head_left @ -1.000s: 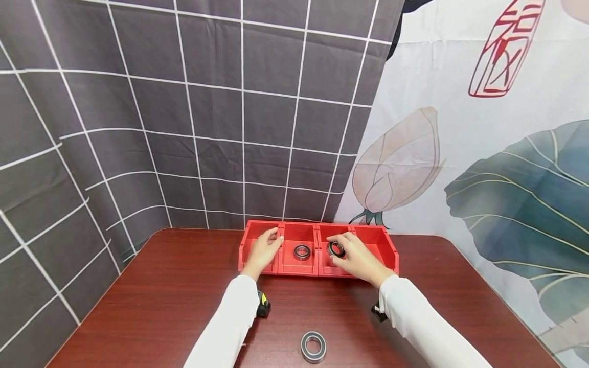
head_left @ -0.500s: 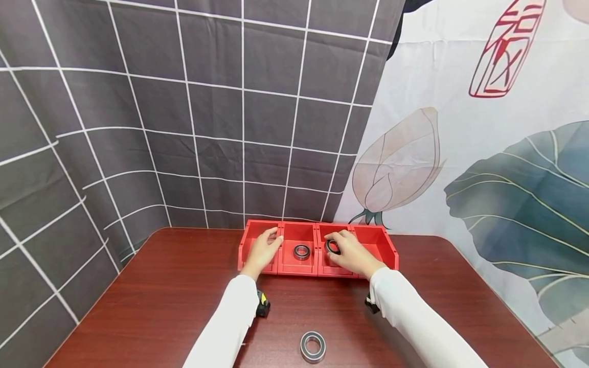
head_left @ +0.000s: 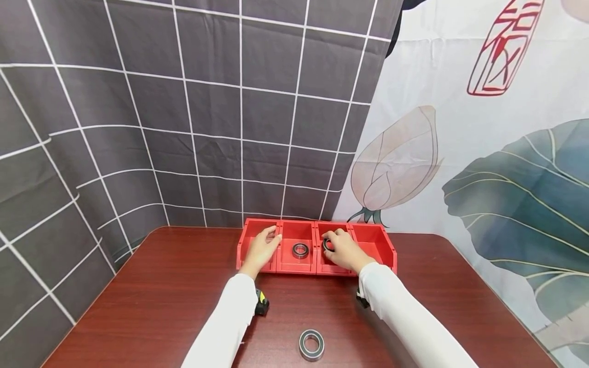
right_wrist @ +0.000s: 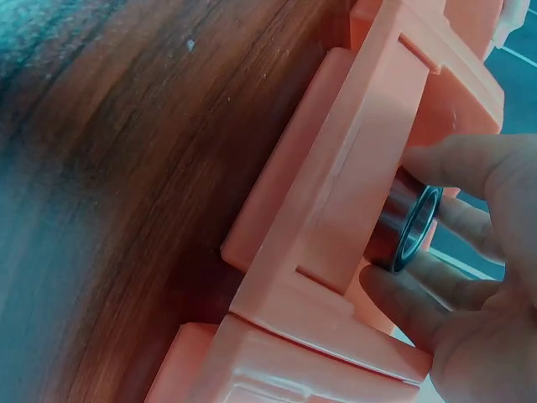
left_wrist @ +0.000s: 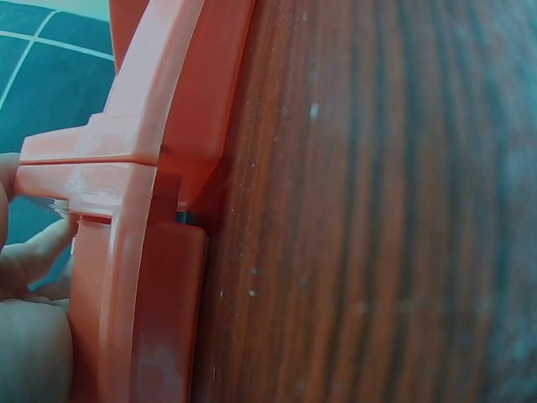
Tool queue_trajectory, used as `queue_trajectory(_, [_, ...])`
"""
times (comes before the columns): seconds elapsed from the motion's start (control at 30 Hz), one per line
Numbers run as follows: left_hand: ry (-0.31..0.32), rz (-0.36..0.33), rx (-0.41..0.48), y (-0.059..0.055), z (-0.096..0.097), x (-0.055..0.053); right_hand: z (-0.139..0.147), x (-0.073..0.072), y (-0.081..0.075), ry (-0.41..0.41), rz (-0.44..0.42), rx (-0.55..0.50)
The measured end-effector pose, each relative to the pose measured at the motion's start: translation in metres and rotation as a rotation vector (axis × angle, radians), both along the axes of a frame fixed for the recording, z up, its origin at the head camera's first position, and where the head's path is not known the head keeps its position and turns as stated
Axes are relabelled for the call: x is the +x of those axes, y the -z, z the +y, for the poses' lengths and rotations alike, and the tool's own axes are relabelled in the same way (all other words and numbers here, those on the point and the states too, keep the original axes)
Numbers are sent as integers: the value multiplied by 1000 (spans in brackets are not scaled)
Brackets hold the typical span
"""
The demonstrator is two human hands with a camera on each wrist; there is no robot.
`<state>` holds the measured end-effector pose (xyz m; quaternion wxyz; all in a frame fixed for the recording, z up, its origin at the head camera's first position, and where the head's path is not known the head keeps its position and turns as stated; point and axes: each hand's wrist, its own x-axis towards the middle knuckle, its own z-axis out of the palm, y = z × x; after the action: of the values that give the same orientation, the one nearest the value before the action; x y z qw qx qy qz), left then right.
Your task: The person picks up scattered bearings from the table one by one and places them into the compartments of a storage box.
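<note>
My right hand [head_left: 344, 250] is inside the third compartment of the red bin row [head_left: 298, 268]. Its thumb and fingers pinch a black-and-silver ball bearing [right_wrist: 413, 225], partly hidden by the fingers in the head view. In the right wrist view, the bearing stands tilted just behind the bin's front wall. My left hand [head_left: 261, 250] reaches over the leftmost compartment, its thumb right at the divider and its fingers loosely bent, with nothing between them. A second bearing [head_left: 300, 250] lies flat in the second compartment. Another bearing [head_left: 311, 345] lies on the table nearer to me.
The bins stand at the back of the dark red wooden table [head_left: 175, 296], close to a grey gridded curtain [head_left: 207, 128]. To the right hangs a white cloth [head_left: 414, 76] printed with plants. The rightmost compartment [head_left: 371, 240] is beside my right hand.
My right hand has moved left within the third compartment, carrying the bearing toward its left divider. My left hand keeps its place, and the other two bearings lie where they were.
</note>
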<state>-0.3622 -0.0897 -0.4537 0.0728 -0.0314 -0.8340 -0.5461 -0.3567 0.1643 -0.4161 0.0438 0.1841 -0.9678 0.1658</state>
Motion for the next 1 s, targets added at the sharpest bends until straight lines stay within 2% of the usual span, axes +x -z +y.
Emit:
queue_trajectory(0.27, [-1, 0, -7, -2, -1, -2, -6, -8, -1, 54, -31, 43])
queue_trajectory(0.57, [-2, -23, 3, -1, 0, 0, -15, -8, -1, 75, -20, 208])
queue_trajectory(1.0, [6, -7, 0, -2, -1, 1, -20, -10, 0, 153, -48, 160])
